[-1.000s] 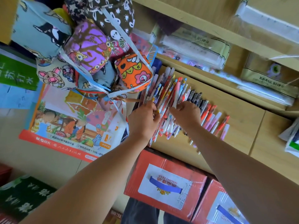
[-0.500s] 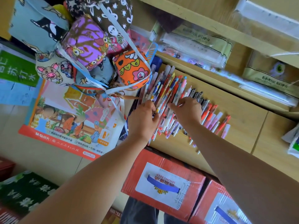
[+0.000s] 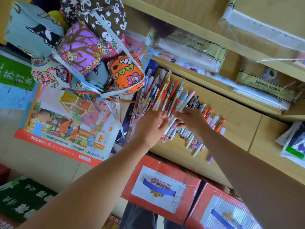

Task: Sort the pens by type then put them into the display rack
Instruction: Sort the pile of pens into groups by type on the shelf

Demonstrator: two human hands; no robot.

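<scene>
A fanned pile of coloured pens [image 3: 165, 95] lies on the wooden shelf [image 3: 234, 116] in the middle of the head view. Several black pens [image 3: 197, 102] and red-orange pens [image 3: 217, 124] lie in a row to its right. My left hand [image 3: 151, 129] rests on the lower ends of the pile, its fingers spread towards the right. My right hand [image 3: 194, 120] sits just beside it and pinches a white pen with a pink tip [image 3: 188, 99] between thumb and fingers. Both hands hide the pens under them.
A tied bundle of patterned fabric pencil cases [image 3: 85, 52] crowds the pile's left side, over a picture poster [image 3: 66, 123]. Packaged stationery [image 3: 189, 48] fills the shelf behind. Red cardboard boxes [image 3: 161, 187] stand below the shelf edge.
Both hands have shifted slightly right along the pile. The left hand's fingers have spread out, and the right hand has taken hold of the pink-tipped pen.
</scene>
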